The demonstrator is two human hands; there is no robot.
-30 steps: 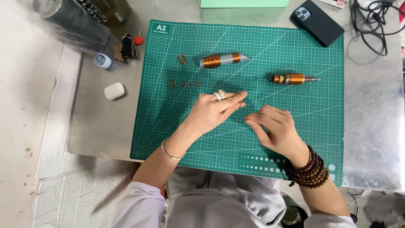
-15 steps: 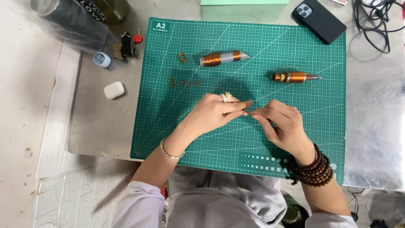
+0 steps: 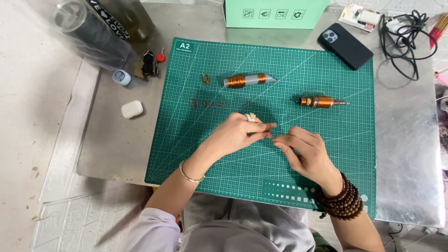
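- I saw a very thin strand, apparently fine wire (image 3: 272,138), pinched between my two hands over the middle of the green cutting mat (image 3: 196,158); it was too slight to make out fully.
- My left hand (image 3: 238,135) had thumb and forefinger closed narrowly on one end; my right hand (image 3: 305,151), at its 3 o'clock, nipped the other end with its fingertips.
- I judged the strand light, limp and easily kinked (a gentle fingertip pinch near the ends suits it).
- At 12 o'clock from the hands lay a grey tube wound with copper coil (image 3: 247,80); at 2 o'clock, a second copper-wound spindle (image 3: 323,101) with a pointed tip.
- At 10 o'clock sat small copper rings (image 3: 206,78).
- Farther out: a dark phone (image 3: 345,45) at 1 o'clock, a white earbud case (image 3: 132,109) at 9 o'clock.
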